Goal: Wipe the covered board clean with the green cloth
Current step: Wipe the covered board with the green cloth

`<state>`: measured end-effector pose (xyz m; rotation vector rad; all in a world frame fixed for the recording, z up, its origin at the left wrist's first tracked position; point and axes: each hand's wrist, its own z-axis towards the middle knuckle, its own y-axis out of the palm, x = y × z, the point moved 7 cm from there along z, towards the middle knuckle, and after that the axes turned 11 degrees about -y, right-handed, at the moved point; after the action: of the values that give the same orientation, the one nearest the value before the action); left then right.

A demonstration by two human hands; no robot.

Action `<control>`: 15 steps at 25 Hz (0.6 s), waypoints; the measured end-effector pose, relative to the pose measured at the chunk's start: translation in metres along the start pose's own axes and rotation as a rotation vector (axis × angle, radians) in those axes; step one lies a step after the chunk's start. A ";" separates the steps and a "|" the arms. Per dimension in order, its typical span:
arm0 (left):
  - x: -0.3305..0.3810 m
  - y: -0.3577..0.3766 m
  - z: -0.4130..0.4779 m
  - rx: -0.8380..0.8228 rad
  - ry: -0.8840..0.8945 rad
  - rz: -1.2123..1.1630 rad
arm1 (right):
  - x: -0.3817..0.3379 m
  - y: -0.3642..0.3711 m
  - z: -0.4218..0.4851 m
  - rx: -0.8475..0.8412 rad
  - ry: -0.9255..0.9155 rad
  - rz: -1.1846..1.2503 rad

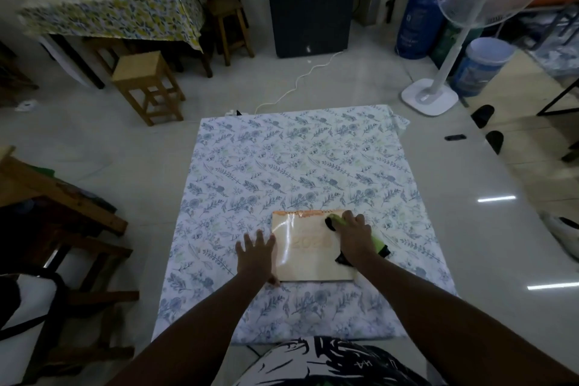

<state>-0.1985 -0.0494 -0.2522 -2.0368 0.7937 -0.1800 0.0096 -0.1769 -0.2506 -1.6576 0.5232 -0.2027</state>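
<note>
The covered board [310,252] lies flat on the floral sheet [294,166], near the sheet's close edge, its glossy wrapping catching a streak of light down the left side; we can read faint digits through the cover. On the board's far right corner our right hand [355,233] presses palm-down on the green cloth [377,241], fingers curled over it; green and black folds of the cloth stick out past the fingertips and trail off the board's right edge. At the board's left edge our left hand [258,252] rests flat with fingers spread wide, gripping nothing, the thumb touching the board's near left corner. Both bare forearms reach in from below the board.

Beyond the board, past the sheet's far edge, a white cable [294,84] snakes across the tiled floor. Far left of the board stands a wooden stool [147,84], and behind it a table with a yellow-patterned cover [119,12]. Far right of the board we see a white pedestal fan [463,25] beside a blue bucket [481,69]
</note>
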 end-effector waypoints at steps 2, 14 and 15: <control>-0.002 -0.001 -0.002 -0.001 0.001 -0.012 | -0.021 0.003 -0.007 -0.006 -0.079 -0.003; -0.006 -0.001 -0.003 0.015 0.004 0.005 | -0.027 -0.001 0.000 -0.056 -0.125 0.012; -0.006 -0.001 -0.002 0.027 0.000 -0.005 | -0.046 0.010 -0.020 -0.081 -0.283 0.016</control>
<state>-0.2041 -0.0471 -0.2491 -2.0137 0.7822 -0.1930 -0.0418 -0.1749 -0.2493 -1.7250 0.3338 0.0661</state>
